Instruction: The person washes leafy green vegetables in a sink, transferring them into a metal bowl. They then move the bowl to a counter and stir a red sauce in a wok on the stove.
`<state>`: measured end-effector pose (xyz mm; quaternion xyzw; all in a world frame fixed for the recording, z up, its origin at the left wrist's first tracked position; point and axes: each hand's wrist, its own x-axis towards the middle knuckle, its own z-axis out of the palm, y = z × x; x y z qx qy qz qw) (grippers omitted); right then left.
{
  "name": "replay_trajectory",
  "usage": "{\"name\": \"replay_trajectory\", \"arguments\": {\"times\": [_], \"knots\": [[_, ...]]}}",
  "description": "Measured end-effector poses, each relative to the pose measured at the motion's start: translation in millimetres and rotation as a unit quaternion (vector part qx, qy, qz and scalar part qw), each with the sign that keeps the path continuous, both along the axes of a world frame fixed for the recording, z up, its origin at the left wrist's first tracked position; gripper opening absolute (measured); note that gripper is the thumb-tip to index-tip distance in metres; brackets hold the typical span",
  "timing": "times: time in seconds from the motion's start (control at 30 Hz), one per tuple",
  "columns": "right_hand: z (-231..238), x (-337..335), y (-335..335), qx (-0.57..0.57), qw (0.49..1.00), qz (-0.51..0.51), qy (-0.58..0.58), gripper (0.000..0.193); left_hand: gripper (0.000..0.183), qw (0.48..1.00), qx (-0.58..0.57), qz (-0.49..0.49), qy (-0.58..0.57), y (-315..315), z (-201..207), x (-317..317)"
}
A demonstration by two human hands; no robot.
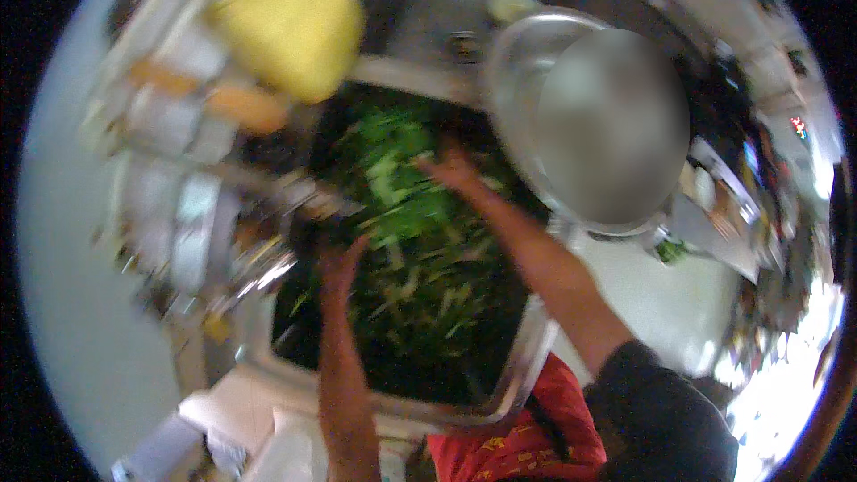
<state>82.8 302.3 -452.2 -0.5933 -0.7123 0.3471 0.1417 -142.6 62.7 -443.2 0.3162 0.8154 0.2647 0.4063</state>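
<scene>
A metal-rimmed sink (pixel 513 384) is full of leafy greens (pixel 397 174) and cut stems, with dark shade around them. The brightest leaves form a loose heap between my hands. My left hand (pixel 341 263) is at the left side of the heap, thumb apart from the blurred fingers. My right hand (pixel 453 170) reaches in from the right, its fingers spread at the leaves' edge. I make out nothing gripped in either hand. A blurred metal tap (pixel 312 201) juts over the sink's left side, just beyond my left hand.
A large metal bowl (pixel 527 80) stands at the sink's right, close to my right forearm. Something yellow and rounded (pixel 295 22) sits at the upper left. Green scraps (pixel 669 252) lie beyond the bowl. Blurred containers (pixel 192 223) line the left. A red apron (pixel 527 433) shows below.
</scene>
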Motion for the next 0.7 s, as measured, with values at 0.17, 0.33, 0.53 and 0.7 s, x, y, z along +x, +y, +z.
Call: {"name": "replay_trajectory", "arguments": {"times": [0.17, 0.33, 0.53, 0.7], "knots": [[-25, -21, -17, 0.039, 0.996, -0.029, 0.071, 0.084, 0.066, 0.999, 0.013, 0.019, -0.037, 34, -56, 9], [-42, -80, -71, -0.124, 0.981, 0.0, 0.15, 0.1, 0.08, 0.966, -0.067, 0.132, -0.214, 31, -96, -34], [1, -64, -105, -0.247, 0.946, 0.078, 0.197, 0.102, 0.09, 0.992, -0.074, 0.099, 0.008, 9, -116, -34], [30, -37, -135, -0.33, 0.91, 0.106, 0.227, 0.101, 0.091, 0.997, -0.029, 0.051, -0.055, -46, -46, 27]]}}
